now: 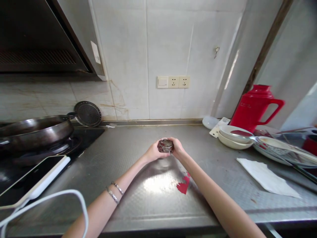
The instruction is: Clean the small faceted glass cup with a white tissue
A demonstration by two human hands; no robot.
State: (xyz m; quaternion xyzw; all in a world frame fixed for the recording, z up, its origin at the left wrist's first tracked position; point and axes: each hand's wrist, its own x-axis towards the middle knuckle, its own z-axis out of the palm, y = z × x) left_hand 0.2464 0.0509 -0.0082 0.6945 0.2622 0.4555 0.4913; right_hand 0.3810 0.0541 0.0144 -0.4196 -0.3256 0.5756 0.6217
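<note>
Over the middle of the steel countertop [116,168], a small, round, dark glass-like container [165,146] with a faceted rim is held between both hands. I cannot make out exactly what kind it is or what is inside. My left hand [154,152] curls around its left and near side, thumb along the front. From the right, my right hand [177,147] wraps its other side with bent fingers. Beneath my right forearm lies a torn red patch [183,185] on the counter.
On the left, a pan [37,135] sits on the black stove, with a phone [34,178] and white cable nearer me. At right stand a red thermos [252,107], stacked bowls [234,136] and plates, beside a white tissue [267,177]. Wall sockets [178,82] are behind.
</note>
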